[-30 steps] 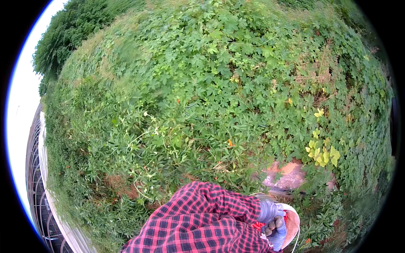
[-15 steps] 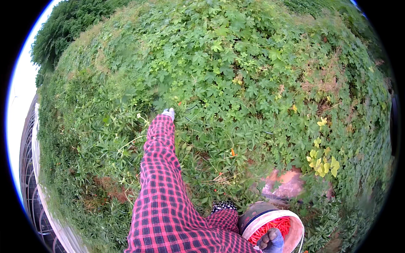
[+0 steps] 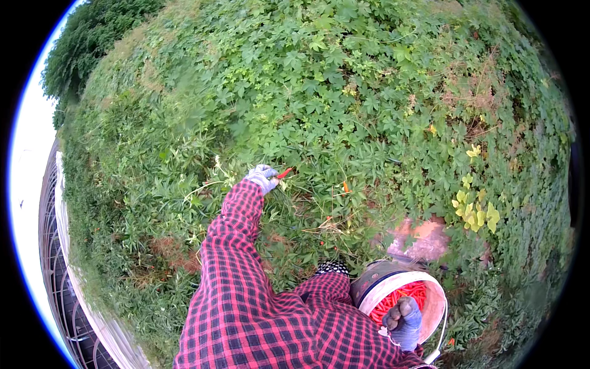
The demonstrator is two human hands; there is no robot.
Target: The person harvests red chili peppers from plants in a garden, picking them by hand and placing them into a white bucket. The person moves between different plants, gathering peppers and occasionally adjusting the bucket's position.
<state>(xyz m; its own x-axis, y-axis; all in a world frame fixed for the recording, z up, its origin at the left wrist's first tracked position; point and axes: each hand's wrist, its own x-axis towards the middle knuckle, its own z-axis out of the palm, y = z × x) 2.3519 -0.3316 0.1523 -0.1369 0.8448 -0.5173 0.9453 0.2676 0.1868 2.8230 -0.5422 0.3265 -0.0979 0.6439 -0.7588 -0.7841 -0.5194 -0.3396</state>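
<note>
At the tip of the left hand [image 3: 262,178] sits a small red pepper [image 3: 284,173], thin and long. Its long axis runs up and to the right, away from the fingers, with the far end pointing into the leaves. The hand is closed narrowly around its near end, so only the outer part of the pepper shows. This hand wears a grey knitted glove, and the left arm is stretched far forward and up, in a sleeve of red and black checked cloth [image 3: 236,270]. The wrist bends a little to the right.

Close to the body, low and to the right of that hand, the right hand [image 3: 404,321] is a closed fist in a bluish glove. It grips the rim of a round bucket [image 3: 434,310], which is pale and smooth like plastic, with a thin wire handle hanging at its right side. Inside the bucket lie many red peppers [image 3: 399,298], thin and packed together. The bucket mouth faces up toward the camera.

Around both hands grows a dense green plant cover [image 3: 344,92] with lobed leaves. To the right of the left hand one more orange-red pepper [image 3: 346,186] hangs among the stems. Just beyond the bucket lies a patch of bare reddish ground [image 3: 424,237]. Far to the left of the arm runs a metal fence [image 3: 58,295].
</note>
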